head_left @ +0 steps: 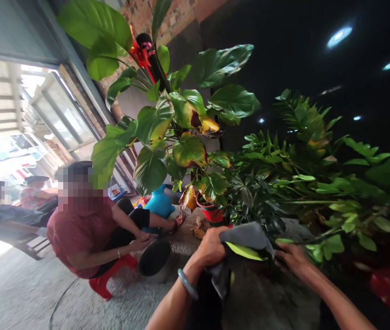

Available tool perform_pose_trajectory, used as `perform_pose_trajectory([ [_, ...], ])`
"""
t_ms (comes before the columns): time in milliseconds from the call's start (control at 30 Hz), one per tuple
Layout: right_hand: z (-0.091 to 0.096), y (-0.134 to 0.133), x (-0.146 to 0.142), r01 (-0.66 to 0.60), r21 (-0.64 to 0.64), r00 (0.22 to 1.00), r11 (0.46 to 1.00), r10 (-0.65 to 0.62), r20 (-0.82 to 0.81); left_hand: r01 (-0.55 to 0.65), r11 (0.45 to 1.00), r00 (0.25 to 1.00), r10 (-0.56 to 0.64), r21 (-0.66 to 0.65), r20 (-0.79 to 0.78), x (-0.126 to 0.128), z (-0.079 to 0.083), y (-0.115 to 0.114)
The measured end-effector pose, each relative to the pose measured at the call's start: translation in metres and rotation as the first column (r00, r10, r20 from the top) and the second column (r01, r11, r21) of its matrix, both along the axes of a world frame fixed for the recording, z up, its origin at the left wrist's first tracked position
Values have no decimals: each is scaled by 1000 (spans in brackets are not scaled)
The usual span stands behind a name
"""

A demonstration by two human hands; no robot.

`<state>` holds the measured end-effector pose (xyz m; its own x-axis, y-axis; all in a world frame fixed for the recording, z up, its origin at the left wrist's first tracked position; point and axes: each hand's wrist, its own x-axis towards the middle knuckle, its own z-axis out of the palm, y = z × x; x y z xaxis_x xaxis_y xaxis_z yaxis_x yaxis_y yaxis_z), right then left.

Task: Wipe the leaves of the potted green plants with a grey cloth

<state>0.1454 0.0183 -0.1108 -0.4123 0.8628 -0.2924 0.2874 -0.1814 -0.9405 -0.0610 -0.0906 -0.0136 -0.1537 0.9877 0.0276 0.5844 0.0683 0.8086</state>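
A grey cloth [245,234] is stretched between my two hands in front of the plants. My left hand [211,247], with a bangle on its wrist, is closed around the cloth's left end, and part of the cloth hangs below it. My right hand [293,260] pinches the cloth's right edge; its fingertips are partly hidden. Between the hands, a yellow-green strip [245,251] shows under the cloth's fold; whether it is a leaf or part of the cloth I cannot tell. Green foliage [329,247] lies close to my right hand.
A tall potted plant [153,165] with browned leaves stands ahead in a red pot [212,213]. Leafy plants [284,169] fill the right. On the left, a person [81,229] sits on a red stool [110,275] beside a dark bucket [155,261]. Others sit farther back.
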Motion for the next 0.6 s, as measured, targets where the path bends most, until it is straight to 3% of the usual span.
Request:
perform_pose_trajectory([
  [67,4,0,2,31,-50,1000,998,-31,4,-72,987,996,63,143,63,-7,25,3],
  [167,11,-2,0,75,-92,997,993,-77,-10,-240,898,971,228,369,75,-5,51,30],
  [233,14,-4,-5,90,-107,995,990,-95,-35,-313,872,948,311,377,69,3,47,47],
  [300,14,-6,-9,93,-118,993,989,-101,-65,-283,925,955,296,253,-14,11,26,52],
  [367,14,-5,-10,84,-130,992,988,-96,-85,-128,990,981,135,55,-142,15,0,41],
  [433,13,-5,-8,70,-147,992,987,-84,-95,-14,998,988,4,-67,-152,11,-16,22],
  [500,13,-5,-4,56,-164,992,985,-73,-102,-8,999,997,4,-50,-78,2,-13,6],
  [600,18,-8,2,36,-173,990,984,-59,-125,-172,974,985,174,149,-3,-8,16,8],
])
